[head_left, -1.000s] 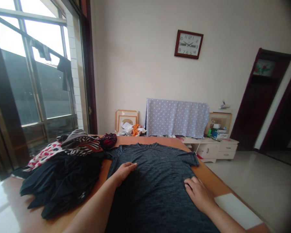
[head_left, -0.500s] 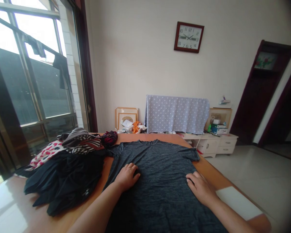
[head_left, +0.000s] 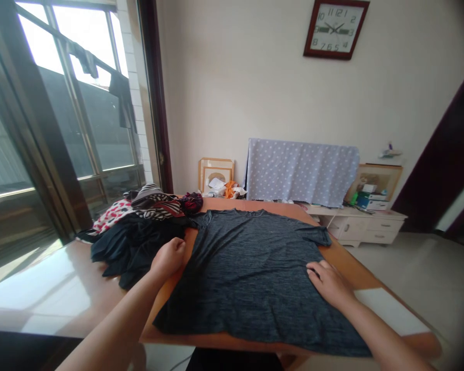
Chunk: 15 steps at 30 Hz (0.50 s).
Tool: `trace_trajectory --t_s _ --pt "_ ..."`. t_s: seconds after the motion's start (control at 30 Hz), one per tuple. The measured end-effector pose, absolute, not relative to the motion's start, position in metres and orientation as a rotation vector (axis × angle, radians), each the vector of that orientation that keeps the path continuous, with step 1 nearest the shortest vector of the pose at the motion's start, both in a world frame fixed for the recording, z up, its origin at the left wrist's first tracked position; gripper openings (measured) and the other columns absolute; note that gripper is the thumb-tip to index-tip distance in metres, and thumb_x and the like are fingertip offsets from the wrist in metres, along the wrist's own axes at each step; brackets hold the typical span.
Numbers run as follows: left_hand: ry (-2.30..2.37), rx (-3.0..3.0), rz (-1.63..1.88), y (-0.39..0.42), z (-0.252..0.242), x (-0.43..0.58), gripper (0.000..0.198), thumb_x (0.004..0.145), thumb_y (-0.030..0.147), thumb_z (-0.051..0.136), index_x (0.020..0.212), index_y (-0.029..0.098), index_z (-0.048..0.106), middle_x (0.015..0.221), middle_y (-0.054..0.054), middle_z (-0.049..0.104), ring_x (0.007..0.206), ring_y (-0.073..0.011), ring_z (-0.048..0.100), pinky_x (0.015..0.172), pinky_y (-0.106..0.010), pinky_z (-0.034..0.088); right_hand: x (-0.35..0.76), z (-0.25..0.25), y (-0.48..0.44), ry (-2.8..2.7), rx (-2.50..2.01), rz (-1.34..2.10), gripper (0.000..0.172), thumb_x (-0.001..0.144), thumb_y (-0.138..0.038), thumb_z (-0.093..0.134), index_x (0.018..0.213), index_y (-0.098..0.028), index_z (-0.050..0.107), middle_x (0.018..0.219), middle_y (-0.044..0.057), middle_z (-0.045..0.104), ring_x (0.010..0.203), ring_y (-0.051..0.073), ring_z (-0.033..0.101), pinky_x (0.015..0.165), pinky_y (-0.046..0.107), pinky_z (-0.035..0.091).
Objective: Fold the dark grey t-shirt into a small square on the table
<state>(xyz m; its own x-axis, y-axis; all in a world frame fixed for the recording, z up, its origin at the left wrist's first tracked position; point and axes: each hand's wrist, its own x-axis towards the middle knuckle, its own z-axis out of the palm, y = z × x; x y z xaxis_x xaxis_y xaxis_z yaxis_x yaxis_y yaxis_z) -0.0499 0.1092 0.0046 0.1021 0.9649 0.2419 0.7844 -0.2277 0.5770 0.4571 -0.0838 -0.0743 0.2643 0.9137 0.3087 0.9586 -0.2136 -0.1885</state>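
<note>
A dark grey heathered T-shirt (head_left: pixel 247 273) lies spread flat on an orange-brown wooden table (head_left: pixel 224 341), its collar at the far side. My left hand (head_left: pixel 169 257) is curled into a loose fist, off the shirt's left edge and close to a pile of black clothes (head_left: pixel 135 252). Nothing shows in its fingers. My right hand (head_left: pixel 328 283) rests flat on the shirt's lower right side, with its fingers near the shirt's right edge.
Striped fabric (head_left: pixel 156 206), red-and-white patterned cloth (head_left: pixel 112 214) and a dark red bundle (head_left: pixel 192 203) sit behind the black pile. A white board (head_left: pixel 390 310) lies at the table's right front. A polka-dot cloth (head_left: pixel 301 172) hangs behind the table.
My left hand has moved left off the shirt and curled up. The view has tilted and shifted, showing the table's front edge and the shirt's hem. My right hand stays on the shirt.
</note>
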Motion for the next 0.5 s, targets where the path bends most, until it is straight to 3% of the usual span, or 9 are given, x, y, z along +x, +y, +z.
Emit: trace_trajectory --t_s 0.2,0.5 --pt "1.821 2.126 0.627 0.061 -0.003 -0.092 0.033 0.089 0.046 0.043 0.082 0.023 0.066 0.078 -0.002 0.069 0.071 -0.0188 0.061 0.059 -0.026 0.032 0.474 -0.073 -0.092 -1.592 -2.166 -0.068 0.033 0.090 -0.042 0.049 0.111 -0.027 0.069 0.102 0.007 0.067 0.092 0.022 0.064 0.079 0.031 0.044" --pt "1.597 2.067 0.476 0.021 -0.017 -0.107 0.026 0.079 0.042 0.050 0.080 0.020 0.064 0.070 0.000 0.064 0.068 -0.0176 0.059 0.058 -0.025 0.035 0.488 -0.048 -0.146 -1.197 -2.292 0.010 0.032 0.086 -0.046 0.053 0.097 -0.023 0.071 0.091 0.006 0.073 0.082 0.021 0.065 0.070 0.028 0.042"
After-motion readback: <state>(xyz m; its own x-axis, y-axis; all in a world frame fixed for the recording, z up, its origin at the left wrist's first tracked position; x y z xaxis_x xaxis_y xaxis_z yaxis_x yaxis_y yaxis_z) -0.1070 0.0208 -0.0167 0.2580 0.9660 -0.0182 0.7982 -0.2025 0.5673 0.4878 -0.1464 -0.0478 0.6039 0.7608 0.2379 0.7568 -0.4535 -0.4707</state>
